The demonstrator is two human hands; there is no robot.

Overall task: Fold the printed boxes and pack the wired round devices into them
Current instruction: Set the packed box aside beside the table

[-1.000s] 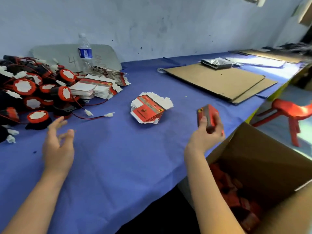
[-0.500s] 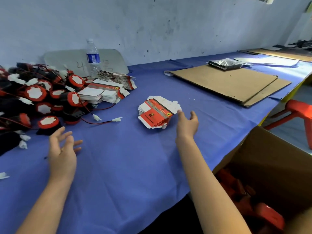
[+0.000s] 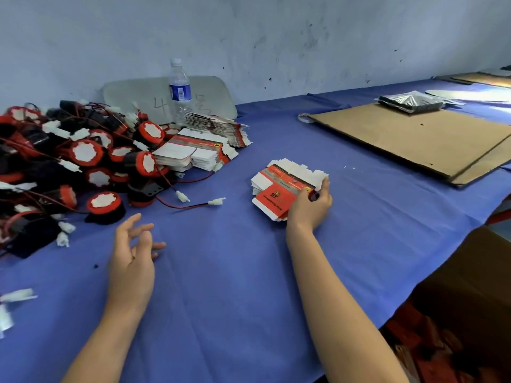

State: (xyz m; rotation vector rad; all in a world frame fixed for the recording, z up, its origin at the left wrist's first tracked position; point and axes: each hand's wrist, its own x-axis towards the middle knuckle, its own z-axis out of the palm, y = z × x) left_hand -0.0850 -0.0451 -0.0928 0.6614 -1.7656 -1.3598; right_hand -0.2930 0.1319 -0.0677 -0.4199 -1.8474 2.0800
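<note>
1. Blue cloth [image 3: 221, 313] covers the whole long table.
2. Brown cardboard sheets [image 3: 414, 139] lie flat on the cloth at 2 o'clock.
3. A big brown carton [image 3: 470, 286] stands beside the table edge at 4 o'clock. Red boxes [image 3: 409, 333] lie inside it, too dark and blurry to count.
4. A heap of round devices [image 3: 83, 161] sits at 9 to 10 o'clock. They are black with red rims and white tops, and their thin wires are all tangled.
5. A grey board [image 3: 132, 95] leans on the wall at 11 o'clock, behind the heap.
6. More flat boxes [image 3: 199, 153] lie in stacks just beside the heap, at 11 o'clock.
7. A small stack of flat boxes [image 3: 279, 181], red and white, lies near the middle of the cloth.
8. The right hand [image 3: 309, 208] is on the near right corner of that small stack. Its fingers curl round the edge and grip it.
9. The left hand [image 3: 132, 261] is over the cloth at 8 o'clock, near the heap. Its fingers are spread and loose, and it holds nothing.
10. A water bottle [image 3: 179, 89] stands upright at 11 o'clock, in front of the grey board.
11. A silver bag [image 3: 412, 102] lies on the far end of the cardboard, at 1 o'clock.
12. One loose wire [image 3: 193, 204] with white plugs lies on the cloth between the heap and the small stack.
</note>
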